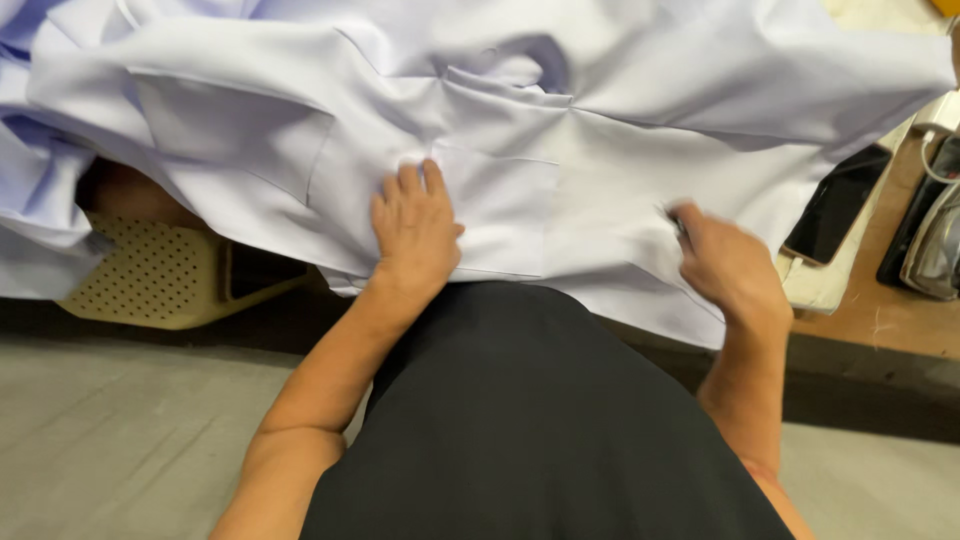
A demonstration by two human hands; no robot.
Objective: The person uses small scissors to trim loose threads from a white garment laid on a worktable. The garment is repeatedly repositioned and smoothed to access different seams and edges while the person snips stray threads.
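A large white garment point(560, 150) with pockets lies spread over the work surface in the head view. My left hand point(415, 228) presses flat on it beside a sewn pocket point(500, 205), fingers together and pointing away from me. My right hand point(728, 265) is blurred at the garment's near right edge, its fingers curled on the cloth. I cannot tell whether a small dark thing at its fingertips is a tool. My black clothing fills the bottom middle.
A cream perforated plastic basket point(160, 275) stands under the garment at left. A dark phone point(838, 205) lies on a pale pad at right. On the brown wooden table point(880, 320) at far right sits a clothes iron point(935, 250). Grey floor lies below.
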